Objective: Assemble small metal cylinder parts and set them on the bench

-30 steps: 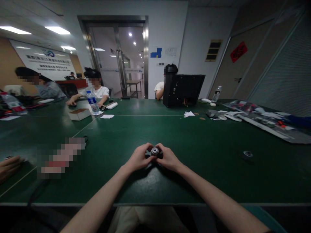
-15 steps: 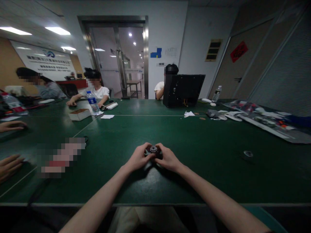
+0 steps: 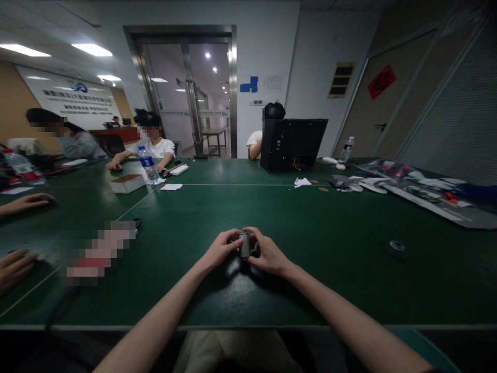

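Between my hands, a small silver metal cylinder [image 3: 245,245] stands about upright, just above or on the green table; I cannot tell which. My left hand [image 3: 222,247] has its thumb and fingers closed on the cylinder's left side. My right hand [image 3: 268,253] curls round it from the right, one finger near its top and the thumb side low by its base. The fingers partly hide its edges. A small round part with a silver rim [image 3: 396,247] lies apart on the table to the right.
A blurred-out pinkish object [image 3: 106,248] lies to the left, near another person's hands [image 3: 17,267]. Farther back are an open box [image 3: 127,184], a water bottle [image 3: 146,163], a black computer case [image 3: 295,145] and a cluttered board [image 3: 435,199]. The table's front edge [image 3: 240,327] runs before me.
The cylinder has been turned: its round end faced me before, and now its silver side shows. My fingers have shifted round it. A neighbour's hand at left has moved slightly right.
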The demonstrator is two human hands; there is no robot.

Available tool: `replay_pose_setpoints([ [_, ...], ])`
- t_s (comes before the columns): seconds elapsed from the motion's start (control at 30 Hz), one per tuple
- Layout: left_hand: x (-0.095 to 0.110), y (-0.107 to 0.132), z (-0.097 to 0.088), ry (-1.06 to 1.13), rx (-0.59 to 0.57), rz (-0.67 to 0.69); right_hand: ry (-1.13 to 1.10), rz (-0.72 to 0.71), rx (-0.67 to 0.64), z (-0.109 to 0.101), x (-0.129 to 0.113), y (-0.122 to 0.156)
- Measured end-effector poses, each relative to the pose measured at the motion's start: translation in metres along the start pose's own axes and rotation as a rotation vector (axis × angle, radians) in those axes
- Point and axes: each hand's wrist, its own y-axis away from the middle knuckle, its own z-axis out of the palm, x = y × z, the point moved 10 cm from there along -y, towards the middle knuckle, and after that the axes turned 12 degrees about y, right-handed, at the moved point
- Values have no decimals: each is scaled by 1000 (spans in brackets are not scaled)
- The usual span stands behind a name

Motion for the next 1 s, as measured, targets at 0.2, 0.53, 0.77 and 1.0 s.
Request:
replay_pose_setpoints([
  [0.2, -8, 0, 0, 133, -22, -53, 28, 12, 10, -4, -2, 1],
  [0.53, -7, 2, 9, 164, -59, -110, 112, 9, 36, -8, -5, 1],
  [0.77, -16, 0, 3, 91, 14, -148, 155, 3, 46, -9, -6, 1],
  [1.0, -14, 1, 2, 154, 26, -153, 134, -33, 30, -6, -9, 1],
])
